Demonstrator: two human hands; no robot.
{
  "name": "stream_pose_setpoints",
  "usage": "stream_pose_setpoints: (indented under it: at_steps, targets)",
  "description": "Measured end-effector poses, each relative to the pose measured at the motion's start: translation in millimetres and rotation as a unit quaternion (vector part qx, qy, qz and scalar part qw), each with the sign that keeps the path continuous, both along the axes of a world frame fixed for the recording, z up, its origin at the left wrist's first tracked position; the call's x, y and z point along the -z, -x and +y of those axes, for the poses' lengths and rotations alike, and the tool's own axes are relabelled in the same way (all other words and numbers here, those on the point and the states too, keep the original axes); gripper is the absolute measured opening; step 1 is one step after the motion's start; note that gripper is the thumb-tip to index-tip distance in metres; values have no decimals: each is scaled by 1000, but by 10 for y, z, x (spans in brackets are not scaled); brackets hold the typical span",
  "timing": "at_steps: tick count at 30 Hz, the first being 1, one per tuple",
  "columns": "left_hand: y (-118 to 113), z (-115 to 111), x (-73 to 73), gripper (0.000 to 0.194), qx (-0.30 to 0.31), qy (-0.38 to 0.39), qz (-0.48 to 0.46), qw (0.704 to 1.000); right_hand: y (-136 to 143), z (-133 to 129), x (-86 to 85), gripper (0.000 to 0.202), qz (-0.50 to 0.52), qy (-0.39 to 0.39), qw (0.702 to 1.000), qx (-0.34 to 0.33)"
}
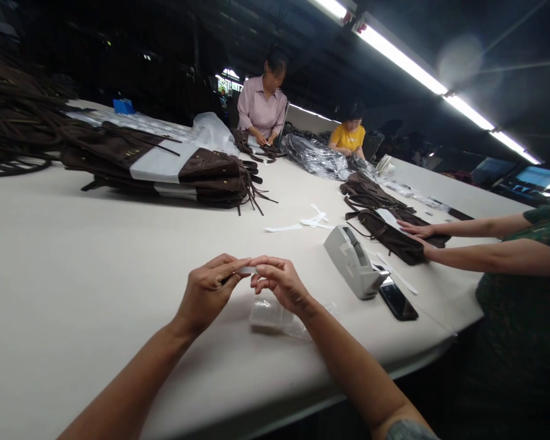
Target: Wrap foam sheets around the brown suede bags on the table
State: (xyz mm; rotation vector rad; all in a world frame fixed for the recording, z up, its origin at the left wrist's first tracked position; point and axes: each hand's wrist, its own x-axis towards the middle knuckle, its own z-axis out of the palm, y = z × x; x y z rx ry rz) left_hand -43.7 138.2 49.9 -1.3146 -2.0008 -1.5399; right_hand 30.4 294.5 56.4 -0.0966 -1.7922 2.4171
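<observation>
Above the near part of the pale table [96,269], my left hand [209,290] pinches a small whitish strip [246,269] between thumb and fingers. My right hand [279,282] has its thumb and fingertips closed on the strip's other end, so both hands nearly meet. The strip is too small to identify. Just below my right hand, a clear plastic packet [270,315] lies on the table. To the right stands a grey tape dispenser [352,260], with a black phone [398,297] lying beside it.
Stacked dark brown bags [211,177] with a white band lie at the back left. White paper strips [314,220] are scattered mid-table. At right, another person's hands [419,235] press on a brown bag [394,244]. Two people work at the far side.
</observation>
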Motion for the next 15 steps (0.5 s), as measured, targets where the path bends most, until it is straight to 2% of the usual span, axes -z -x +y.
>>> stream_pose_setpoints:
  at_steps: [4,6,11,15]
  targets:
    - [11,5,47,22,-47,0,55,997,-5,-70,10,43,16,-59,993,99]
    - [17,6,80,21,-59,1,92,994,-4,-69,26,42,11,-76,988,133]
    - [22,6,114,21,-77,22,143,986,-2,-26,76,34,7,-102,988,117]
    - [1,24,59,14,-72,13,71,995,-6,-5,83,35,21,-88,992,92]
